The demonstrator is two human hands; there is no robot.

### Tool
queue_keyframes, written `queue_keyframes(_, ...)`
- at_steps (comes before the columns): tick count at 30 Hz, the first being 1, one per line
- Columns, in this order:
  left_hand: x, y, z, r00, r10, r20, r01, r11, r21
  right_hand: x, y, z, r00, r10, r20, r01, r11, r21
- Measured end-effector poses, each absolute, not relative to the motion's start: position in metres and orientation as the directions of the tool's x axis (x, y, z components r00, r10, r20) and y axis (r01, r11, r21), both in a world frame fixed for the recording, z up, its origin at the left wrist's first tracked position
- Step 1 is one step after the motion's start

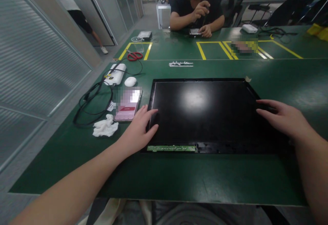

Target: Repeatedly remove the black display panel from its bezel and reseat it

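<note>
L hand (140, 129), R hand (287, 117) — at panel (205, 112) edges.

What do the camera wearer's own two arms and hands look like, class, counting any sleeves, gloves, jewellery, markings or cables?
The left hand and right hand are bare, five-fingered human hands without visible gloves or rings. The left forearm and right forearm taper toward the wrists, with no sleeve, watch, marking or attached cable in sight.

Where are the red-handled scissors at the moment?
In the head view, the scissors lie left of centre, beyond the white earbud case.
</note>
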State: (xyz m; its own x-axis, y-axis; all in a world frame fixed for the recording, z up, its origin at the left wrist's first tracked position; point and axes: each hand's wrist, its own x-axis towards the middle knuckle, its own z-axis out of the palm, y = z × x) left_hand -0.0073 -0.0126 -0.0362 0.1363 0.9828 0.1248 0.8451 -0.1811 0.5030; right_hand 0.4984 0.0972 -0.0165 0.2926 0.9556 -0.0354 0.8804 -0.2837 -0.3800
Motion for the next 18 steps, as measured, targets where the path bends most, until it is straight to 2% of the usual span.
queue_keyframes(4,-0.011,-0.009,-0.032,0.132,0.983,0.131,0.802,-0.183,0.568,0.499,0.097,-0.018,0.269,0.963,0.003,0.89,-0.247,-0.384)
queue_keyframes(9,-0.01,-0.007,-0.021,0.084,0.989,0.118,0.684,-0.143,0.715,0.503,0.099,-0.023,0.255,0.966,0.047,0.897,-0.218,-0.384)
queue_keyframes(11,-0.006,-0.007,-0.019,0.03,0.994,0.102,0.572,-0.101,0.814,0.505,0.1,-0.025,0.238,0.969,0.071,0.897,-0.191,-0.398)
queue_keyframes(14,0.001,-0.007,-0.014,-0.043,0.999,0.024,0.313,-0.009,0.95,0.508,0.1,-0.026,0.226,0.972,0.065,0.895,-0.181,-0.409)
queue_keyframes(18,0.009,-0.009,-0.007,-0.128,0.991,-0.043,0.076,0.053,0.996,0.508,0.1,-0.024,0.253,0.967,0.026,0.887,-0.221,-0.405)
